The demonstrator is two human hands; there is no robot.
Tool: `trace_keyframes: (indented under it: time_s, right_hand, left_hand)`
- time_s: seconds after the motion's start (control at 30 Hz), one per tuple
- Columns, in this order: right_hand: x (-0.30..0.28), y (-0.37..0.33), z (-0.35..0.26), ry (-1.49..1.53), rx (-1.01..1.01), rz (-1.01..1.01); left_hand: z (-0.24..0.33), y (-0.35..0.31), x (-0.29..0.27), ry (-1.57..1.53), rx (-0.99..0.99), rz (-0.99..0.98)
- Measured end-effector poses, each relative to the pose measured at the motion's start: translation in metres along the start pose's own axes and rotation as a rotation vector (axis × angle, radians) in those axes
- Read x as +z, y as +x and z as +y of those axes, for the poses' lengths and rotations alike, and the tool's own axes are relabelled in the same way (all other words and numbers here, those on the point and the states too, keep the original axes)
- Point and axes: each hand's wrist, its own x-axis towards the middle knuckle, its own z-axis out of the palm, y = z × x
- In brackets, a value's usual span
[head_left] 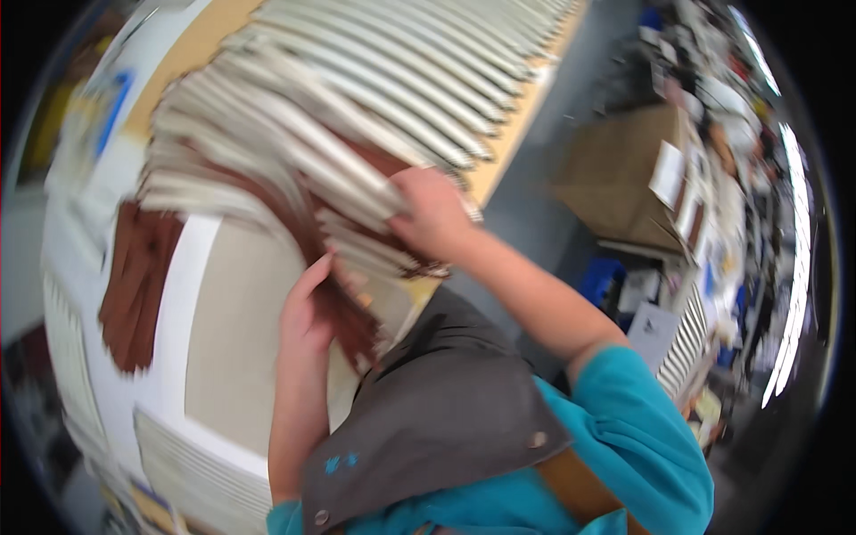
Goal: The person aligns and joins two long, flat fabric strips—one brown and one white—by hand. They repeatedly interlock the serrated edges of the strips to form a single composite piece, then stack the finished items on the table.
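Observation:
My left hand [308, 308] is closed round the near end of a bundle of brown strips [349, 314], which have jagged ends. Farther right, my right hand [432, 214] grips the near ends of some long off-white strips [285, 134], with brown showing beneath them. These pale strips fan out to the far left in a loose, overlapping heap, blurred by motion. A second bundle of brown strips [141, 285] hangs or lies at the heap's left end. Behind my right hand, a row of white strips [428, 71] lies side by side. My right fingertips are partly hidden among the strips.
The row rests on a tan board [510, 134]. Below my hands is a grey panel [236, 321] with a white border. At lower left lies a ribbed pale stack [201, 468]. Across the floor on the right stand a cardboard box [620, 174] and a blue bin [602, 278].

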Motion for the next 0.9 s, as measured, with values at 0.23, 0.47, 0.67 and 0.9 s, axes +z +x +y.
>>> trace_keyframes:
  time_s: [0.23, 0.47, 0.67, 0.9]
  right_hand:
    - [-0.013, 0.015, -0.016, -0.001, 0.196, -0.149]
    - [-0.021, 0.02, -0.014, 0.163, 0.142, -0.079]
    - [0.0, -0.01, -0.022, -0.139, -0.267, -0.002]
    - [0.006, -0.021, -0.031, -0.227, -0.208, -0.04]
  left_hand:
    - [0.013, -0.009, -0.037, -0.184, -0.002, -0.126]
    - [0.01, -0.009, -0.04, -0.217, -0.009, -0.16]
    - [0.01, -0.003, -0.042, -0.181, -0.03, -0.157]
    - [0.009, -0.003, -0.043, -0.132, 0.001, -0.135]
